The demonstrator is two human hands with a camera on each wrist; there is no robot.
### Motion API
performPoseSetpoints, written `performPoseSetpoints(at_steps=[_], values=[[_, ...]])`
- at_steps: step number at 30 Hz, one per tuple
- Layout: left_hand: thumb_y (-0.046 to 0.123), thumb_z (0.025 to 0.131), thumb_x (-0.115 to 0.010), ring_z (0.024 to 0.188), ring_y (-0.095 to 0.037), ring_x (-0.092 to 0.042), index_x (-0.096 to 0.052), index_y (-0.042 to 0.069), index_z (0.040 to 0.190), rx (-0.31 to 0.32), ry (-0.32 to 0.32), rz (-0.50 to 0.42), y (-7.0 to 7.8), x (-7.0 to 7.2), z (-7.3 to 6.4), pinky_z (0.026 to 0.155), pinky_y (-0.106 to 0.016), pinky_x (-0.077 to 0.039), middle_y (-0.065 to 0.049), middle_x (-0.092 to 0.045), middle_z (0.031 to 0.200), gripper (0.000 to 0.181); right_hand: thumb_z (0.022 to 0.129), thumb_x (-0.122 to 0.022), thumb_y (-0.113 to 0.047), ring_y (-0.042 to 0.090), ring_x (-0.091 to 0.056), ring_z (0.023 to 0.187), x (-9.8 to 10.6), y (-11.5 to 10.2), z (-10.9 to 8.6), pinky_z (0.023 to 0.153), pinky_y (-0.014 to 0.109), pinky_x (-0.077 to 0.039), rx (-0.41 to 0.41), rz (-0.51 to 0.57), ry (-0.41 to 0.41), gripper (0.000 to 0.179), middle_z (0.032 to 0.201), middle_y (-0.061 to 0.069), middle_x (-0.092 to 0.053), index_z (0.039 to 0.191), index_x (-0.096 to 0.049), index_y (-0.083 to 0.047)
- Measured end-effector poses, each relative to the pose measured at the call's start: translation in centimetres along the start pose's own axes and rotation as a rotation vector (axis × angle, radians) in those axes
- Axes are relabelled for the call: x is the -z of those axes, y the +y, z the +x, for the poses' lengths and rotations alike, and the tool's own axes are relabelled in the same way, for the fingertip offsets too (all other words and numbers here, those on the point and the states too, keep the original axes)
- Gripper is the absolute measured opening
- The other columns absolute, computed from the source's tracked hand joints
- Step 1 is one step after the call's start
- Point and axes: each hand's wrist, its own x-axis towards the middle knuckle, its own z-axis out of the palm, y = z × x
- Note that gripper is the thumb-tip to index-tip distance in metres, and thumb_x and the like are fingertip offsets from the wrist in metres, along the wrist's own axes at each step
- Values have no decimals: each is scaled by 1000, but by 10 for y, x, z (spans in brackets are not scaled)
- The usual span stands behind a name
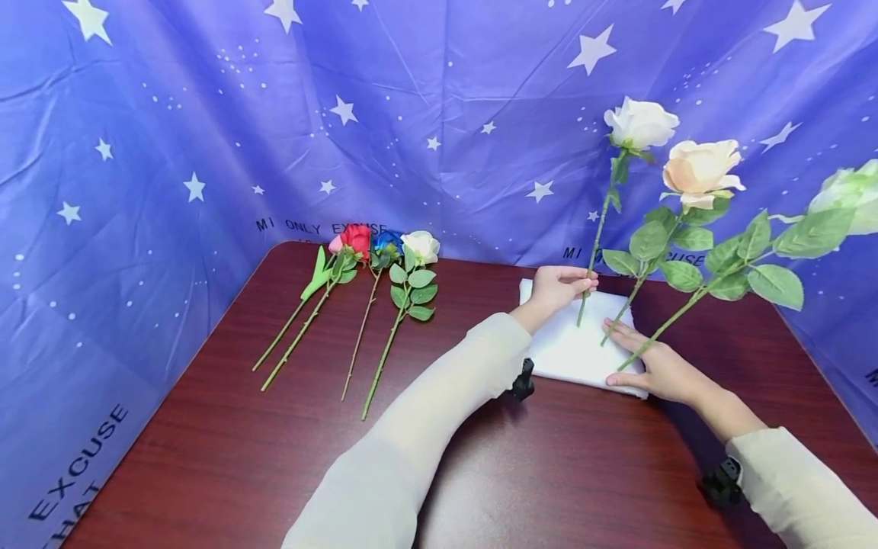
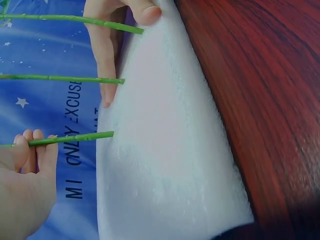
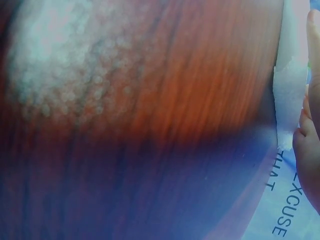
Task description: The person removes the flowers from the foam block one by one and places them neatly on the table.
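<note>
My left hand [image 1: 551,291] pinches the stem of a white rose [image 1: 641,123] between thumb and fingers, holding it upright. Its lower stem end meets the top of a white foam block [image 1: 559,347]; how deep it sits is hard to tell. Two more stems stand in the block, a peach rose [image 1: 701,169] and a pale green-white flower [image 1: 847,198] leaning right, cut off by the frame edge. My right hand [image 1: 661,372] rests on the block's right end with fingers extended and spread. In the left wrist view, its thumb and a finger [image 2: 106,65] lie against the foam.
On the left of the brown table [image 1: 226,427] lie a pink flower [image 1: 335,244], a red rose [image 1: 356,241], a blue flower [image 1: 388,244] and a white rose [image 1: 421,247], stems toward the front. A blue star-printed curtain [image 1: 446,114] hangs behind.
</note>
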Motion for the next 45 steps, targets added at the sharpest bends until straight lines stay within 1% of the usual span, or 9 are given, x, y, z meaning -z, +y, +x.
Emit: performPoseSetpoints(at_steps=[4, 10, 14, 19, 24, 29, 36, 42, 45], values=[[-8, 85, -64, 98, -35, -71, -70, -10, 103, -3, -11, 26, 3, 3, -1, 74, -20, -61, -27, -71, 101, 19, 72, -82, -29, -21, -8, 133, 1, 1, 0, 104, -10, -7, -11, -2, -5, 84, 141, 30, -46, 140, -44, 3], [-10, 87, -61, 98, -38, -70, -69, -13, 101, -44, -47, 94, 4, 12, -2, 76, -21, -61, -30, -70, 100, 16, 73, -81, -30, -20, -9, 133, 0, 1, 0, 104, -10, -7, -14, 2, -13, 84, 142, 31, -45, 141, -44, 3], [-10, 87, -61, 97, -36, -71, -69, -13, 100, -42, -53, 118, 4, 15, -2, 75, -19, -61, -29, -70, 100, 15, 72, -82, -29, -20, -9, 133, 0, 1, 0, 105, -10, -7, -4, -3, -2, 85, 141, 31, -46, 140, -44, 4], [-6, 87, -63, 101, -33, -70, -70, -11, 101, -20, -97, 116, 4, 19, -3, 76, -19, -60, -27, -71, 102, 15, 73, -82, -29, -21, -8, 133, -1, 1, -1, 105, -10, -7, -5, 1, -3, 85, 141, 32, -45, 140, -44, 5], [-2, 88, -64, 104, -37, -68, -68, -12, 104, -57, -141, 89, 7, 23, -7, 78, -20, -61, -29, -69, 104, 19, 72, -82, -29, -21, -8, 133, -2, 1, -1, 105, -10, -8, 5, -1, 3, 85, 140, 32, -46, 140, -44, 5], [-4, 87, -64, 102, -38, -69, -69, -12, 103, -107, -111, 65, 11, 24, -7, 76, -21, -61, -30, -69, 103, 18, 72, -82, -29, -21, -8, 133, -1, 0, -1, 105, -9, -8, 8, -6, 8, 85, 140, 32, -46, 140, -44, 5], [-7, 87, -64, 99, -37, -70, -67, -15, 105, -99, -62, 21, 12, 26, -8, 78, -24, -61, -30, -69, 103, 20, 72, -82, -29, -22, -7, 133, -1, -1, -2, 105, -10, -7, 1, -5, 4, 85, 140, 32, -46, 140, -44, 5], [-7, 87, -64, 91, -34, -73, -69, -14, 101, -119, 24, 65, 12, 26, -8, 74, -22, -61, -29, -71, 97, 16, 71, -83, -28, -22, -7, 134, -1, -1, -1, 106, -9, -8, 22, -13, 21, 85, 138, 33, -47, 138, -45, 7], [-8, 87, -62, 90, -37, -72, -69, -15, 99, -136, 51, 71, 12, 24, -8, 73, -22, -62, -31, -71, 95, 15, 70, -83, -27, -21, -7, 135, -1, -1, 0, 107, -8, -7, 28, -6, 24, 86, 138, 33, -47, 139, -45, 7]])
